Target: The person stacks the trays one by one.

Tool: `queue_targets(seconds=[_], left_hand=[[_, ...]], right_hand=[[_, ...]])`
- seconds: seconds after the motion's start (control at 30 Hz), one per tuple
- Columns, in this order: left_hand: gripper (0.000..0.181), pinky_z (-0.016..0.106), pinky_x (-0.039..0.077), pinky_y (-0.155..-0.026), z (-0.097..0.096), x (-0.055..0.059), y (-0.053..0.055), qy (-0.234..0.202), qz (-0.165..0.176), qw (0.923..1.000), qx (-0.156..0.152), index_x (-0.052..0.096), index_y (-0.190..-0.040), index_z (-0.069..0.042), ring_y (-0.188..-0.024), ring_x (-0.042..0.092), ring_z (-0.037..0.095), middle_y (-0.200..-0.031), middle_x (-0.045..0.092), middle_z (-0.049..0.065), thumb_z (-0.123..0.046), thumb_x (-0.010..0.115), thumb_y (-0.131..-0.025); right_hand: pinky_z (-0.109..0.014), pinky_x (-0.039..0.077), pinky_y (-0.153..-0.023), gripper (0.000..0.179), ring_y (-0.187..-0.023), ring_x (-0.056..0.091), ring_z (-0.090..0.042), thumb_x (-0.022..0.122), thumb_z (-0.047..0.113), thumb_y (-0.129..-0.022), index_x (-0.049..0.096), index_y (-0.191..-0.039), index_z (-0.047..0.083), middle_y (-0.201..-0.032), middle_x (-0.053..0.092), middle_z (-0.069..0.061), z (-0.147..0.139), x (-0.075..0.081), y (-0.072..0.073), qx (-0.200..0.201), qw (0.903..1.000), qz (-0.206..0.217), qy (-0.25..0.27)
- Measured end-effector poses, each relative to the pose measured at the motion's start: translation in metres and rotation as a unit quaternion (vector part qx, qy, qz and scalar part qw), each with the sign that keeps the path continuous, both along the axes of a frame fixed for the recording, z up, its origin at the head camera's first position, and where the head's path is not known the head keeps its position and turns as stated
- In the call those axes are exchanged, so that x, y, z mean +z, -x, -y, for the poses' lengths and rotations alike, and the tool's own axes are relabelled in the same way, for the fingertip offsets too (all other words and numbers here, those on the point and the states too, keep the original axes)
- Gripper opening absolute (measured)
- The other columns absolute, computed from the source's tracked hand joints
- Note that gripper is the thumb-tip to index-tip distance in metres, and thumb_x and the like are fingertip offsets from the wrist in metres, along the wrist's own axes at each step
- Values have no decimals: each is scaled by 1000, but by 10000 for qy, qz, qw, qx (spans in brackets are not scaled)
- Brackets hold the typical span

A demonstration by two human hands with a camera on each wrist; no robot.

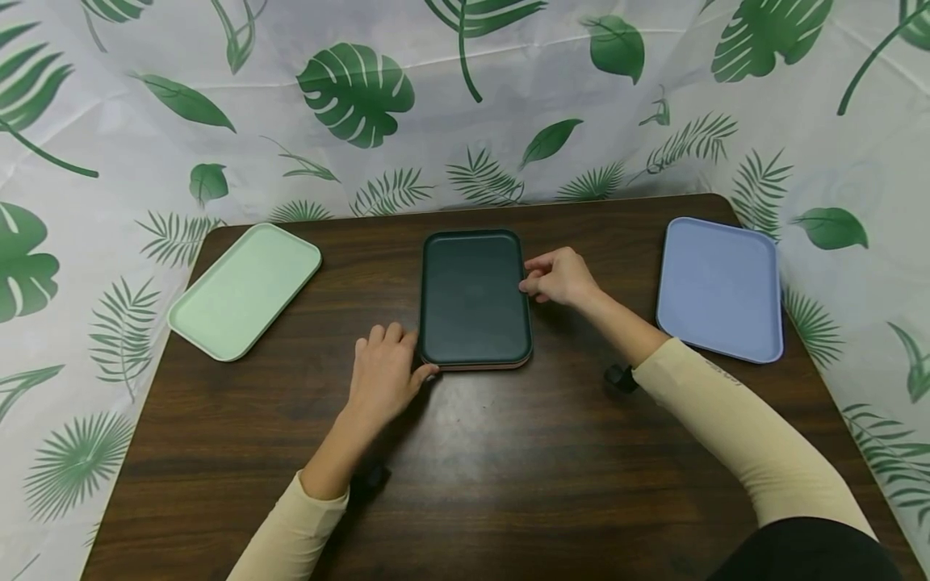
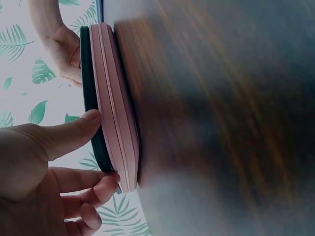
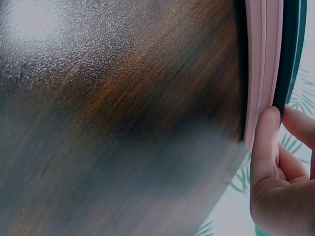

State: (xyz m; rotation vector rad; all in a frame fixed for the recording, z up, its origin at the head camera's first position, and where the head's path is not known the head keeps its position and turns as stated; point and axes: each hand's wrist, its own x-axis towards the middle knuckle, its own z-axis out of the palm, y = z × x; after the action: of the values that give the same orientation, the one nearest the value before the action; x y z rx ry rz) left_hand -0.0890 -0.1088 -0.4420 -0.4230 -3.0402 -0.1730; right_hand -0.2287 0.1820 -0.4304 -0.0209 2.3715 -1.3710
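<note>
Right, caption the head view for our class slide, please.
Hands at either side of a dark green tray, between a pale green tray and a blue tray.

A dark green, round-cornered tray [image 1: 475,298] lies flat atop pink layers [image 2: 120,123].

The head view is evenly bright, a pale sheen marking the wood-grain tabletop [image 1: 472,428] at 6 o'clock from the dark green tray [image 1: 475,298]. Soft shadow lies at 4 o'clock from the left hand [image 1: 383,369]. Wrist views are dimmer: grain blurs in the left, white glare sits at 10 o'clock in the right.
</note>
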Motion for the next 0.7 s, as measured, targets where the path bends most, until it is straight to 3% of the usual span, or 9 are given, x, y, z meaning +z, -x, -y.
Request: queue_targets(seconds=[0.7], left_hand=[[62, 38, 34, -66, 1, -1, -1, -267, -14, 9996, 73, 68, -121, -3, -79, 45, 27, -99, 60, 11, -48, 78, -80]], right_hand=[[-39, 57, -70, 42, -78, 69, -25, 77, 8, -85, 65, -122, -4, -84, 63, -8, 1, -3, -1, -88, 9999, -73, -27]])
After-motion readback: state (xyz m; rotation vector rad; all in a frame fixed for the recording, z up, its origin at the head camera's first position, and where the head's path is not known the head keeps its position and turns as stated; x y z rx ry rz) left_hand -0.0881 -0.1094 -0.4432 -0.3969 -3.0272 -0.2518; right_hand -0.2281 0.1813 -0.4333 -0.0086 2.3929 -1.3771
